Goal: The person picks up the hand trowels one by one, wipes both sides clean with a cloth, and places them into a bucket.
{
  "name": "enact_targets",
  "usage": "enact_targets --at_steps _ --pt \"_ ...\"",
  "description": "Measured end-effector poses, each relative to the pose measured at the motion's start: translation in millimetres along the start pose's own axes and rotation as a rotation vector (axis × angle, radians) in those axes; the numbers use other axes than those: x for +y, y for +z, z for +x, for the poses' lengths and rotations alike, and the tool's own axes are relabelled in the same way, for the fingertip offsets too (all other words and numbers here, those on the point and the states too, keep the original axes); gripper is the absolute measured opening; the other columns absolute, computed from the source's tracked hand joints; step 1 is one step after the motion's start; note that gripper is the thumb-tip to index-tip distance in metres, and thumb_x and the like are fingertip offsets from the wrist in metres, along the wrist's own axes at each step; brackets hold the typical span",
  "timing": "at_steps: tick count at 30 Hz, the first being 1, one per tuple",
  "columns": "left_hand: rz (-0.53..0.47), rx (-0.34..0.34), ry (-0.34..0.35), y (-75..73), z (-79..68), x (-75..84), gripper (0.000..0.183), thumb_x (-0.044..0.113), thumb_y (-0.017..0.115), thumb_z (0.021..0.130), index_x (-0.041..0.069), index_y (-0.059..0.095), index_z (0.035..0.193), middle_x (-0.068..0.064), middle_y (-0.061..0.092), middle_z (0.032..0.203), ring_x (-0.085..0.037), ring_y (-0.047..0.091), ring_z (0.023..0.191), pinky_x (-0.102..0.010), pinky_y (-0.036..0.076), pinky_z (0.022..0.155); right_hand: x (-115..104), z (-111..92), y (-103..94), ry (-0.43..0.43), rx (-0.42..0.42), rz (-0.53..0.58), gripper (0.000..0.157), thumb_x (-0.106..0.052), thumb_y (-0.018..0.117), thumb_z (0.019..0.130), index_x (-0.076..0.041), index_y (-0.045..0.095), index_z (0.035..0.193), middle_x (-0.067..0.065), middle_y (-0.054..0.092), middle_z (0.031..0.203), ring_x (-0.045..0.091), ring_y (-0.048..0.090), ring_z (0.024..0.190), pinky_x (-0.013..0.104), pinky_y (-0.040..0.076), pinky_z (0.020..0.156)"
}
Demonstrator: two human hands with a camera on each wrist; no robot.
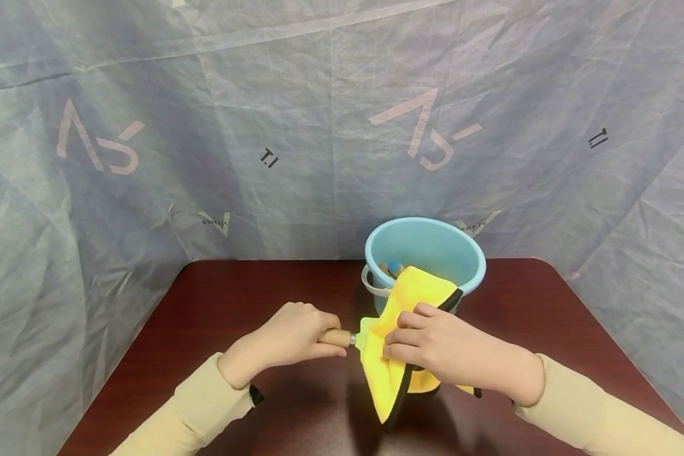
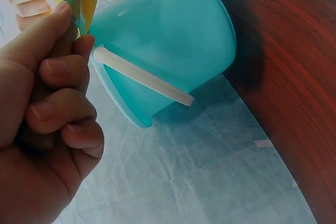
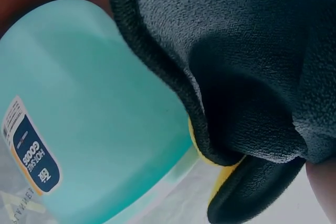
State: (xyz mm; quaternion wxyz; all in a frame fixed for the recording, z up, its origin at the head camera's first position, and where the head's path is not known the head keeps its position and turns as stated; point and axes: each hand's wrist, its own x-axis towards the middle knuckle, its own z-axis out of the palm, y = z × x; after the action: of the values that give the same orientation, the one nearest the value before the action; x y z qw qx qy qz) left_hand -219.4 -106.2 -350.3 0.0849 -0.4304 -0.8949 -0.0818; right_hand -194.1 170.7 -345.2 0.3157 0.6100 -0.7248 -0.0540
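My left hand point(image 1: 296, 332) grips the wooden handle point(image 1: 335, 337) of a flat-bladed tool like a scraper or trowel. The handle points right, and a metal collar joins it to a pale, shiny blade point(image 1: 367, 329). Most of that blade is hidden under a yellow cloth point(image 1: 418, 288) with dark edging. Over the blade, my right hand point(image 1: 439, 342) holds the cloth with bent fingers, and the cloth's corners hang down. The cloth's dark grey plush back point(image 3: 247, 40) fills much of the right wrist view. The left wrist view shows my left fingers point(image 2: 65, 100) curled round the handle.
Just beyond the hands, a light blue bucket point(image 1: 370, 250) stands on the dark red table point(image 1: 251, 285). Its white handle point(image 2: 144, 77) hangs at the side. Inside lie a blue-topped object point(image 1: 395, 267) and other partly hidden items. Grey sheeting point(image 1: 296, 126) surrounds the table.
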Motion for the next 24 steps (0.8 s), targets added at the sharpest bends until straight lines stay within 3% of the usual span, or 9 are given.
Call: enact_targets --at_steps 10,18,24 --pt "0.011 0.021 -0.008 -2.4 -3.2 -3.9 0.024 0.049 0.071 0.077 0.026 0.063 0.076 0.019 0.049 0.057 0.0 0.041 0.048 -0.021 0.032 0.044 3.0 -9.2 -6.2 0.013 -0.018 0.011 0.045 -0.009 0.079 0.063 -0.02 0.063 0.103 -0.01 0.064 0.096 0.012 0.053 0.084 0.025 0.034 0.071" --pt "0.014 0.054 0.001 -5.0 -5.6 -5.1 0.023 0.049 0.071 0.077 0.027 0.065 0.077 0.02 0.052 0.06 0.0 0.043 0.049 -0.021 0.034 0.046 5.8 -18.1 -13.2 0.032 -0.03 0.032 0.041 -0.002 0.071 0.068 -0.018 0.064 0.105 -0.009 0.065 0.098 0.012 0.052 0.086 0.026 0.033 0.073" --pt "0.023 0.069 0.01 -5.4 -8.3 -7.9 0.023 0.048 0.072 0.077 0.027 0.064 0.076 0.021 0.047 0.057 0.0 0.039 0.047 -0.021 0.032 0.045 5.3 -26.7 -18.2 0.07 -0.075 0.042 0.028 -0.004 0.05 0.086 -0.019 0.064 0.105 -0.01 0.065 0.099 0.011 0.051 0.087 0.025 0.031 0.073"
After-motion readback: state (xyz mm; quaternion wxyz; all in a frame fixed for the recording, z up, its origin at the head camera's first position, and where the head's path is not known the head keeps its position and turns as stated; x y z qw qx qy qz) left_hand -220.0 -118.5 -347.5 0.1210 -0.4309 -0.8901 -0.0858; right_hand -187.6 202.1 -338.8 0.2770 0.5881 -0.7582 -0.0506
